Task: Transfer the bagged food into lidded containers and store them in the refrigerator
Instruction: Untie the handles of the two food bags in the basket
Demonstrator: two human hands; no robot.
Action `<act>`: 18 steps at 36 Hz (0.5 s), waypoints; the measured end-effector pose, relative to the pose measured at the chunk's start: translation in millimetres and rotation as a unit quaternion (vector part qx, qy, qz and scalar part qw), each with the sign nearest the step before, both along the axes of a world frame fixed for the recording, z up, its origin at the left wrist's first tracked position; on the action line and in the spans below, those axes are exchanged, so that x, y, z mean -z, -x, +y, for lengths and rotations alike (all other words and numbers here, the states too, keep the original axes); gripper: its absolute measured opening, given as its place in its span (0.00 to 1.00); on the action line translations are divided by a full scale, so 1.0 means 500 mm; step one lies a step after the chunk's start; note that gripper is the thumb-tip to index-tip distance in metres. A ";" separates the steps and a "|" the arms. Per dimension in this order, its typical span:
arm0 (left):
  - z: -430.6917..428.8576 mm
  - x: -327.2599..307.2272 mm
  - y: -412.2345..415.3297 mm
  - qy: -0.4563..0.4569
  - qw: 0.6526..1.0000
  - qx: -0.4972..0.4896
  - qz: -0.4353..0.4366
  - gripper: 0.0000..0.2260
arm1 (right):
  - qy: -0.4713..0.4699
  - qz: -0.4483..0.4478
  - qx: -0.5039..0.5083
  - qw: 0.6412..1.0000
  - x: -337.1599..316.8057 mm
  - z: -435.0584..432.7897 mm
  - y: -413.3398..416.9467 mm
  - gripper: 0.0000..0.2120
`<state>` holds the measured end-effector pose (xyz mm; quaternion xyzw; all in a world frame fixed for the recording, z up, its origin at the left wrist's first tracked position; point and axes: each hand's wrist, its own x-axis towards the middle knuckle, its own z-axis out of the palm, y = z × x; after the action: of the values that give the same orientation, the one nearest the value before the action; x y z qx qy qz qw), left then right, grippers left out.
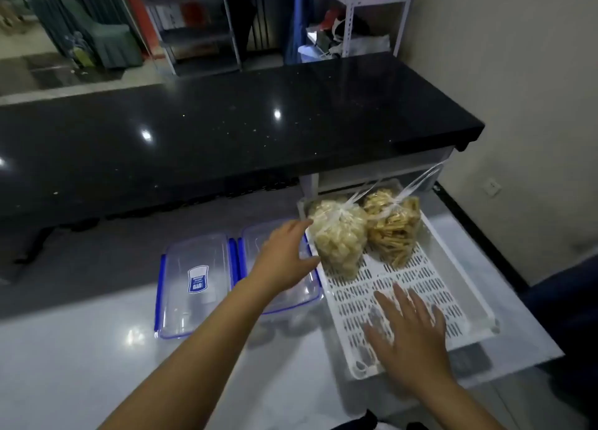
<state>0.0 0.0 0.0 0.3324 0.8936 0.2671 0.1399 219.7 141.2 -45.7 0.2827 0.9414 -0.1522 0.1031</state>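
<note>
1. We see two knotted clear bags of food at the far end of a white slotted tray [453, 306]: the pale-chunk bag [338, 235] on the left, the stick-snack bag [393, 232] just beside it on the right, touching. Both are tied shut, so nothing has been transferred yet.
2. Left of the tray lie two clear containers with blue latches, the left container [194, 284] and the right container [291, 297], lids on, side by side. We judge they were set there so the food travels only a short way.
3. Our left hand [281, 258] reaches over the right container toward the pale-chunk bag, fingers spread, thumb near the bag's lower side. The grip is released; it seems to be just meeting the plastic, though we cannot tell if it touches.
4. Our right hand [407, 329] is flat and open over the tray's near half, holding nothing, probably steadying the tray.
5. Everything rests on a white glossy surface [81, 348], with a black counter [226, 132] beyond.
</note>
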 end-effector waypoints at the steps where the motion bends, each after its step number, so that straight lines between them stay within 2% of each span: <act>1: 0.019 0.002 0.006 0.005 1.000 0.001 0.013 0.35 | 0.004 -0.008 -0.007 1.000 -0.004 -0.004 0.001 0.38; 4: 0.073 -0.003 0.023 0.038 0.998 0.003 0.041 0.38 | -0.037 0.055 -0.011 0.998 -0.003 -0.012 0.003 0.31; 7: 0.122 0.002 0.045 0.095 0.992 0.047 0.064 0.43 | -0.044 0.090 -0.008 0.995 0.002 -0.013 0.004 0.29; 11: 0.165 -0.011 0.077 0.153 0.980 0.106 0.071 0.49 | -0.057 0.099 -0.006 0.993 -0.001 -0.014 -0.001 0.28; 15: 0.176 -0.025 0.107 0.238 0.952 0.179 0.078 0.54 | -0.037 0.104 0.008 0.994 0.007 -0.013 -0.004 0.28; 18: 0.173 -0.026 0.112 0.260 0.941 0.196 0.099 0.57 | -0.029 0.100 0.001 0.995 0.010 -0.012 -0.007 0.29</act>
<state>-55.9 86.4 13.1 0.4776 0.8585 -0.0410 0.1821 223.2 135.4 -50.6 0.2702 0.9507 -0.1524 -0.0003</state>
